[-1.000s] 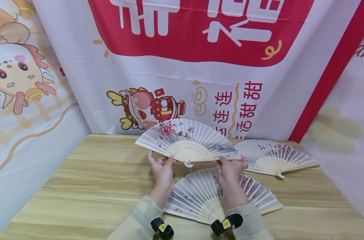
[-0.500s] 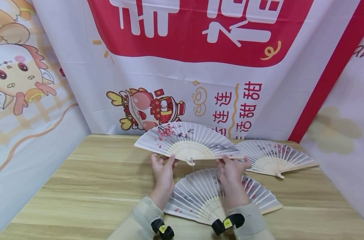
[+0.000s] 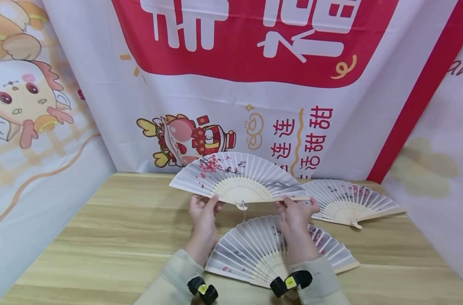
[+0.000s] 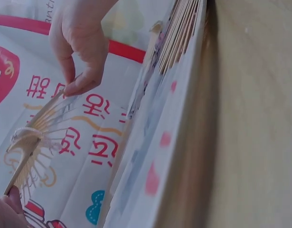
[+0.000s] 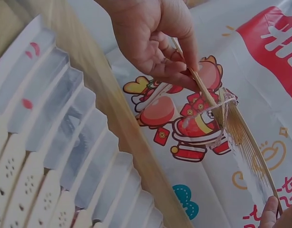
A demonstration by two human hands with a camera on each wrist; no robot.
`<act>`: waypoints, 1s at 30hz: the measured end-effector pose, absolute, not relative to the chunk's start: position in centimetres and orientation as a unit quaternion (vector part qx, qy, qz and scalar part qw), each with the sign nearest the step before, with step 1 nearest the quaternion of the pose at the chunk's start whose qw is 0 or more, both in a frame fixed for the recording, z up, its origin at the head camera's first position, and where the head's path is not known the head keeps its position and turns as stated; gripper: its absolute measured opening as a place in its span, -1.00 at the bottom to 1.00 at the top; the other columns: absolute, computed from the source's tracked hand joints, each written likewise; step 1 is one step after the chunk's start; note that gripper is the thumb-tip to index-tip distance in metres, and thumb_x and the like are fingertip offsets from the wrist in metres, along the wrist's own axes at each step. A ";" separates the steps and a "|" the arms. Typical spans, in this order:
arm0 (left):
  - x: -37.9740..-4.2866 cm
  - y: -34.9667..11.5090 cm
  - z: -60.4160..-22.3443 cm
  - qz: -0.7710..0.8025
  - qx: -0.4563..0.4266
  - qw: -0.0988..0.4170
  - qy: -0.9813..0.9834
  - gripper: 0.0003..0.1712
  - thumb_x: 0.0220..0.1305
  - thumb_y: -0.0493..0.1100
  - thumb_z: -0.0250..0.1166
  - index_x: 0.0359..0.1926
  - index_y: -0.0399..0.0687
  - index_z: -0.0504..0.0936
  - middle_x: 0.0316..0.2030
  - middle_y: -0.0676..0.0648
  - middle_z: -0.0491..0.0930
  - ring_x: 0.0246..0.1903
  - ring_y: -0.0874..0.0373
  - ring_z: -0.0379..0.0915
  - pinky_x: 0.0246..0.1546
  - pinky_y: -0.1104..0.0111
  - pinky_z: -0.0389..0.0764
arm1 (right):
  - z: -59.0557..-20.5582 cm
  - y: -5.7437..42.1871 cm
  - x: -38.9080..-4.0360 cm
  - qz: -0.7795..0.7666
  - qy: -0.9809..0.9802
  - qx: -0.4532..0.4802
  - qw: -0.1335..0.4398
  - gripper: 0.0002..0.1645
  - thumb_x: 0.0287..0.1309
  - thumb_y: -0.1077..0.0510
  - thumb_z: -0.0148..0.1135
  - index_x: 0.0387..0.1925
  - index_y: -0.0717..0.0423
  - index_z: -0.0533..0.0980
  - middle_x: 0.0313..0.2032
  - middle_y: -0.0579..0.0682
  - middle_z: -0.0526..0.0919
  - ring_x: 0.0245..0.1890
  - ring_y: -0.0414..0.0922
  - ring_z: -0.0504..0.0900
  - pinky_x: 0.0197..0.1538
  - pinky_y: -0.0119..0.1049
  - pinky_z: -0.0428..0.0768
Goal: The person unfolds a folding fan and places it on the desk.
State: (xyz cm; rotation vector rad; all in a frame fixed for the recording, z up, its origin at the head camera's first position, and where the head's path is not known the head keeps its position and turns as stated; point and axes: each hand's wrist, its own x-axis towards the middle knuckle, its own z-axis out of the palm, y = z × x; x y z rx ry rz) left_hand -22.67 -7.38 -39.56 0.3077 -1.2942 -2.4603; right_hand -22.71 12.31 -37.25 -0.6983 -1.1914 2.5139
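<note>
A spread folding fan (image 3: 241,178) with red blossom on white is held up between both hands above the table's far part. My left hand (image 3: 204,218) pinches its left guard stick, thumb on the near side. Its right guard stick is pinched by my right hand (image 3: 295,216). A cord loop (image 5: 225,111) hangs at the pivot in the right wrist view. Under my right forearm lies a second open fan (image 3: 250,245), partly hidden by that arm. Farther back on the right is a third open fan (image 3: 346,201), its left end overlapped by the held one.
The wooden table (image 3: 101,237) meets a printed cloth backdrop (image 3: 201,97) at its far edge. More printed cloth (image 3: 37,182) hangs on the left side, and another panel (image 3: 433,169) on the right. Black straps with small cameras sit on both wrists.
The held fan dips slightly and shifts a little right, then rises slightly. Both hands keep their grip. The two fans on the table stay in place.
</note>
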 end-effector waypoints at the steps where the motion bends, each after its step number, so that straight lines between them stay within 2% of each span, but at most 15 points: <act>1: -22.7 -7.7 -39.5 -0.868 0.107 0.171 -0.454 -0.71 0.26 -0.45 0.25 -0.11 -0.16 0.36 -0.46 0.05 0.53 -0.62 0.27 0.55 -0.58 0.58 0.53 | -37.2 12.3 -22.8 0.868 -0.413 -0.242 0.135 0.13 0.24 0.51 0.10 0.42 -0.20 -0.40 0.53 0.19 -0.13 -0.07 -0.06 0.53 0.02 -0.36 0.68; 5: -22.9 -9.5 -39.3 -0.860 0.115 0.166 -0.469 -0.77 0.33 -0.38 0.23 -0.06 -0.18 0.39 -0.45 0.05 0.59 -0.61 0.28 0.60 -0.60 0.58 0.56 | -36.6 11.9 -23.6 0.867 -0.417 -0.238 0.134 0.12 0.24 0.50 0.12 0.41 -0.21 -0.38 0.44 0.17 0.06 -0.12 -0.06 0.53 0.00 -0.32 0.69; 10: -23.0 -12.5 -38.5 -0.840 0.132 0.143 -0.506 -0.71 0.37 -0.32 0.21 0.07 -0.24 0.44 -0.45 0.08 0.66 -0.57 0.29 0.65 -0.57 0.59 0.59 | -36.0 11.0 -24.8 0.860 -0.438 -0.231 0.123 0.08 0.21 0.51 0.13 0.40 -0.17 -0.32 0.23 0.13 0.27 -0.20 -0.08 0.56 -0.05 -0.33 0.72; 15: -23.2 -15.3 -38.3 -0.829 0.135 0.131 -0.526 -0.83 0.35 -0.32 0.24 -0.07 -0.25 0.47 -0.55 0.11 0.68 -0.59 0.32 0.64 -0.57 0.60 0.58 | -36.1 10.1 -25.9 0.839 -0.486 -0.229 0.091 0.01 0.19 0.51 0.15 0.37 -0.04 -0.25 -0.04 0.11 0.38 -0.37 -0.16 0.58 -0.22 -0.41 0.72; 18: -23.2 -16.9 -38.5 -0.824 0.142 0.116 -0.536 -0.87 0.37 -0.29 0.23 -0.13 -0.20 0.46 -0.56 0.13 0.69 -0.59 0.34 0.63 -0.56 0.61 0.58 | -36.3 9.8 -26.5 0.829 -0.510 -0.220 0.064 -0.09 0.19 0.52 0.13 0.40 0.10 -0.11 -0.14 0.09 0.40 -0.46 -0.21 0.57 -0.32 -0.46 0.71; 21: -23.3 -18.6 -38.7 -0.817 0.155 0.083 -0.549 -0.86 0.40 -0.27 0.20 -0.09 -0.17 0.44 -0.56 0.15 0.70 -0.57 0.35 0.65 -0.53 0.62 0.59 | -36.5 9.9 -27.0 0.820 -0.527 -0.221 0.034 -0.22 0.24 0.49 0.11 0.41 0.19 0.05 -0.21 0.05 0.45 -0.53 -0.26 0.56 -0.38 -0.52 0.68; 27: -23.8 -22.6 -38.2 -0.786 0.190 -0.011 -0.588 -0.72 0.44 -0.23 0.16 0.12 -0.16 0.43 -0.55 0.09 0.72 -0.53 0.36 0.67 -0.54 0.65 0.57 | -37.2 11.5 -28.3 0.799 -0.547 -0.249 -0.014 -0.40 0.32 0.40 0.10 0.35 0.31 0.22 -0.42 -0.02 0.54 -0.59 -0.28 0.59 -0.41 -0.56 0.64; 30: -24.1 -24.3 -37.9 -0.781 0.194 -0.035 -0.592 -0.77 0.43 -0.26 0.17 0.05 -0.19 0.44 -0.56 0.04 0.72 -0.51 0.33 0.70 -0.54 0.64 0.58 | -37.6 12.2 -29.0 0.782 -0.566 -0.260 -0.032 -0.55 0.34 0.38 0.10 0.23 0.36 0.35 -0.52 -0.02 0.58 -0.60 -0.25 0.63 -0.44 -0.56 0.63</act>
